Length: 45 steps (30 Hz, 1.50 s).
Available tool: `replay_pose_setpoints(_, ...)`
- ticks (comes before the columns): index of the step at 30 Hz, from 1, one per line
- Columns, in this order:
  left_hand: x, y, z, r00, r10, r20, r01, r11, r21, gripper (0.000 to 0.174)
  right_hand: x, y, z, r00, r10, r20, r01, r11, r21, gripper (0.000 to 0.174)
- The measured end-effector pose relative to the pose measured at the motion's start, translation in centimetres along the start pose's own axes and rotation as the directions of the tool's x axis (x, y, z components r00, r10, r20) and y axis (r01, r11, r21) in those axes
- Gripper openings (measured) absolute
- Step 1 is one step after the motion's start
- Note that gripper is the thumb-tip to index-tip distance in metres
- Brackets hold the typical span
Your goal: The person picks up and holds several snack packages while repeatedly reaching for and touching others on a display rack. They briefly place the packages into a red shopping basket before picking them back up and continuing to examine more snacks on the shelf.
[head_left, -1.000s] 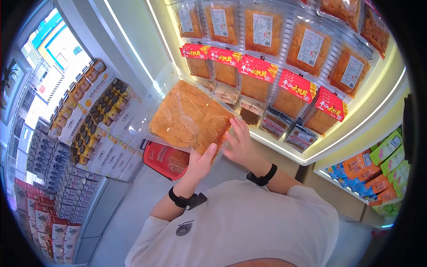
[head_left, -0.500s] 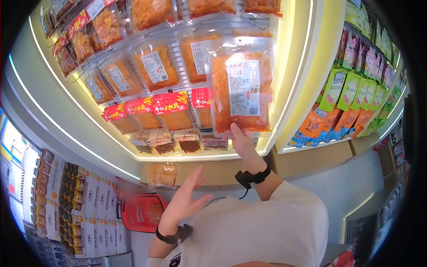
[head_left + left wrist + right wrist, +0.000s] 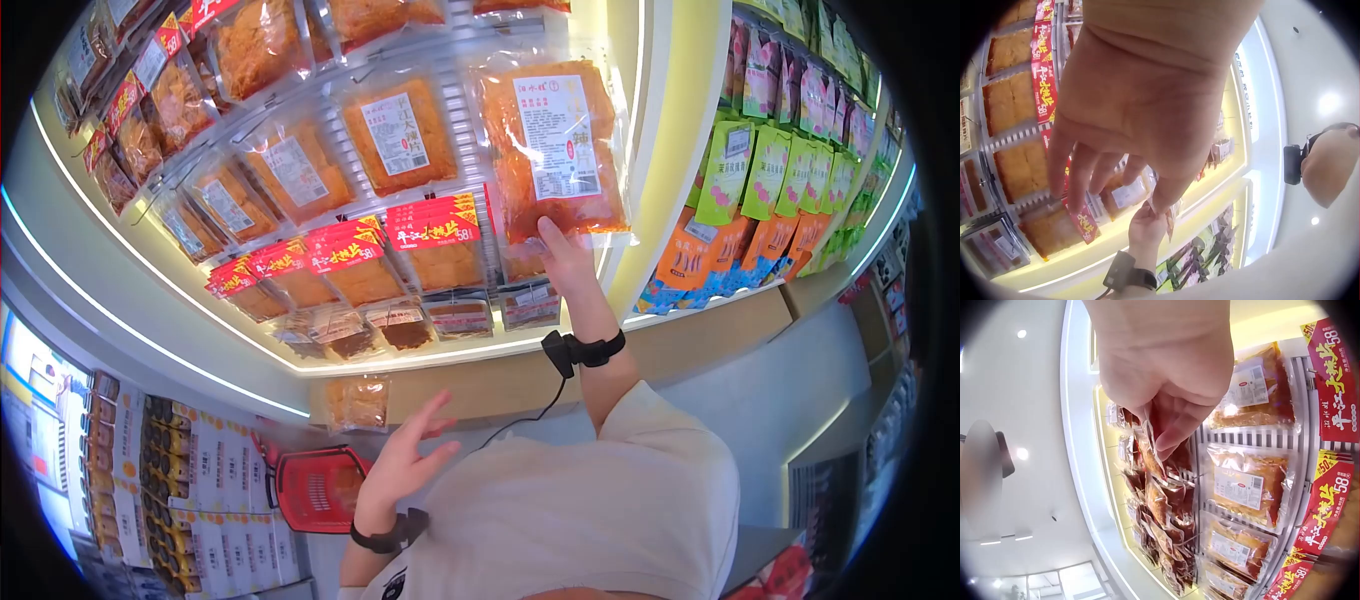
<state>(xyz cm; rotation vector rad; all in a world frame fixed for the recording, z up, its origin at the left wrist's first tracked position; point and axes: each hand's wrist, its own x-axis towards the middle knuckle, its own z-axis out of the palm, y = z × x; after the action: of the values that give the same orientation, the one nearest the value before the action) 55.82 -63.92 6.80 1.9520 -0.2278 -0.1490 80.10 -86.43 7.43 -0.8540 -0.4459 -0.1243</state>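
One pack point(image 3: 553, 150) rises just beyond the right hand's point(image 3: 568, 265) pinching fingers, its bottom edge between them, thumb in front, hung packs point(image 3: 400, 140) behind. Left hand point(image 3: 405, 465): empty, fingers and thumb spread. Judged light, soft, slick-filmed, prone to flop; best grip: bottom edge, thumb flat.

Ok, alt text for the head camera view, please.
A person's right hand holds a clear packet of orange food by its lower edge before a lit shop rack; the left hand is open. A red basket shows lower left.
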Motion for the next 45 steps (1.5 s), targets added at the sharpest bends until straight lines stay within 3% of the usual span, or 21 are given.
replay_pose_setpoints(5,0.3,-0.3,0.9,1.0,-0.002,-0.009,0.001,1.0,-0.026,0.063,1.2,-0.1,-0.2,0.993,0.119,-0.024,-0.12,0.992,-0.049,0.031)
replay_pose_setpoints(11,0.3,-0.6,1.5,1.0,-0.013,-0.02,0.012,0.999,-0.035,0.063,1.9,1.4,-1.1,0.986,0.155,0.063,-0.151,0.987,-0.061,0.031)
replay_pose_setpoints(17,0.4,-0.7,1.7,0.999,-0.038,-0.029,0.036,0.997,-0.068,0.063,1.3,1.5,-0.2,0.997,0.079,0.021,-0.08,0.995,0.061,0.026)
replay_pose_setpoints(21,0.2,-1.4,1.9,0.998,-0.04,-0.046,0.036,0.995,-0.091,0.063,1.5,1.1,0.1,0.992,0.121,0.036,-0.123,0.992,0.033,0.025)
replay_pose_setpoints(24,0.0,-1.6,2.0,0.998,-0.045,-0.05,0.04,0.995,-0.095,0.062,3.6,2.4,-0.7,0.983,0.179,-0.027,-0.178,0.983,0.051,0.022)
replay_pose_setpoints(26,-0.1,-1.6,2.1,0.997,-0.056,-0.048,0.051,0.994,-0.1,0.062,5.9,4.5,-2.7,0.98,0.197,0.039,-0.201,0.969,0.143,0.02)
replay_pose_setpoints(37,-1.1,-1.7,2.5,0.996,-0.064,-0.067,0.057,0.993,-0.104,0.064,13.0,8.9,-5.3,0.956,0.286,0.069,-0.293,0.942,0.162,0.014)
replay_pose_setpoints(39,-1.4,-1.6,2.5,0.993,-0.101,-0.064,0.091,0.987,-0.134,0.064,13.2,9.1,-4.2,0.959,0.263,-0.107,-0.237,0.949,0.209,0.017)
replay_pose_setpoints(40,-1.6,-1.5,2.5,0.989,-0.134,-0.059,0.123,0.979,-0.162,0.064,13.1,8.8,-4.0,0.918,0.346,-0.193,-0.301,0.926,0.227,0.022)
replay_pose_setpoints(43,-2.0,-2.1,2.2,0.989,-0.123,-0.08,0.109,0.981,-0.159,0.064,10.3,7.5,-3.2,0.927,0.318,-0.197,-0.272,0.934,0.23,0.034)
replay_pose_setpoints(45,-2.3,-1.6,1.7,0.989,-0.099,-0.109,0.093,0.994,-0.055,0.065,8.5,7.8,-2.7,0.917,0.328,-0.228,-0.283,0.936,0.207,0.035)
